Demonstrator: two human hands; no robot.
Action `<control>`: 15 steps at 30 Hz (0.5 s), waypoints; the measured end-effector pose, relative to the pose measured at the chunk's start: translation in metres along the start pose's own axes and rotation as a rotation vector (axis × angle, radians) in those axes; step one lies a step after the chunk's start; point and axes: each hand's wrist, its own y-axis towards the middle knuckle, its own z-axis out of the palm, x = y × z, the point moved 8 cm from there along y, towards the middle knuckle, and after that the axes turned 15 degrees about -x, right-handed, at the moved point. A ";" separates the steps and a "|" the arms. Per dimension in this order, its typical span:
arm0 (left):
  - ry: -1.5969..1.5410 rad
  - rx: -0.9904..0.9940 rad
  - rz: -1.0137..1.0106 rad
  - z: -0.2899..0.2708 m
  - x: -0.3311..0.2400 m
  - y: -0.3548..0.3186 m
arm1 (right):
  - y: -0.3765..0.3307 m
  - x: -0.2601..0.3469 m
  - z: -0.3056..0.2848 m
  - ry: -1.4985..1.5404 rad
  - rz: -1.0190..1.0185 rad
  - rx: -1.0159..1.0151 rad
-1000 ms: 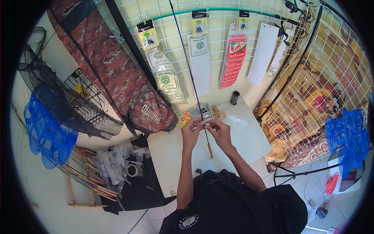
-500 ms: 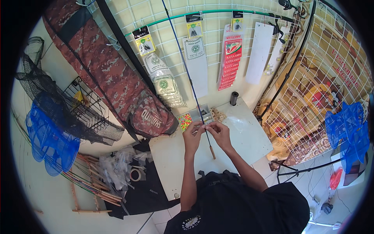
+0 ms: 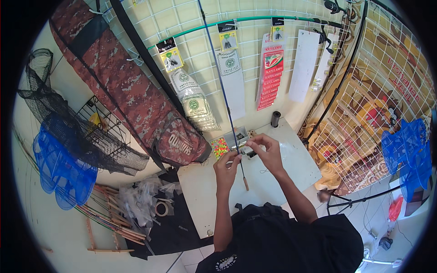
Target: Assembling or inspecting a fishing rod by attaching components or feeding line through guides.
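Passing through the left hand's point(image 3: 225, 168) clamped fingertips, the thin rod point(image 3: 226, 96) runs just left of the right hand's point(image 3: 270, 155) joined fingertips.

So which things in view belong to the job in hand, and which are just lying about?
In the job: thin blue rod, at the left hand; probably the compartment box nearby.
Seemingly just lying about: camouflage bag, clear plastic bags, black cylinder.

The slim dark-blue rod point(image 3: 223, 93) looks smooth, its short tan handle point(image 3: 246, 184) like matt wood or cork; the pale rectangular tabletop point(image 3: 200, 191) is smooth (faintly glossy), the long reddish-brown camouflage bag point(image 3: 123, 86) matt cloth.
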 end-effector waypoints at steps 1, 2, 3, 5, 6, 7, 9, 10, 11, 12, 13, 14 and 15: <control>-0.002 0.008 0.003 0.001 -0.002 -0.001 | 0.006 0.016 0.001 0.057 -0.006 0.016; 0.024 0.009 0.015 0.002 -0.005 -0.002 | 0.010 0.034 0.002 0.115 -0.012 0.033; 0.053 0.007 0.028 0.000 -0.008 -0.003 | 0.013 0.048 0.003 0.145 0.008 0.048; 0.084 0.010 0.056 0.002 -0.015 -0.007 | 0.021 0.063 0.004 0.171 -0.036 0.054; 0.118 0.001 0.079 0.000 -0.018 -0.009 | 0.023 0.073 0.007 0.197 -0.076 0.073; 0.123 -0.002 0.098 -0.001 -0.020 -0.011 | 0.024 0.083 0.009 0.247 -0.068 0.088; 0.115 -0.008 0.105 -0.003 -0.022 -0.015 | 0.024 0.091 0.012 0.272 -0.070 0.075; 0.105 -0.015 0.107 -0.004 -0.024 -0.016 | 0.024 0.093 0.012 0.294 -0.069 0.064; 0.110 -0.022 0.104 -0.004 -0.026 -0.018 | 0.022 0.093 0.012 0.296 -0.060 0.067; 0.112 -0.021 0.107 -0.006 -0.026 -0.019 | 0.020 0.094 0.013 0.299 -0.062 0.066; 0.115 -0.029 0.100 -0.008 -0.024 -0.020 | 0.018 0.092 0.014 0.314 -0.031 0.076; 0.119 -0.037 0.091 -0.010 -0.023 -0.021 | 0.017 0.090 0.016 0.328 0.000 0.086; 0.119 -0.034 0.094 -0.010 -0.023 -0.021 | 0.016 0.091 0.016 0.329 -0.001 0.083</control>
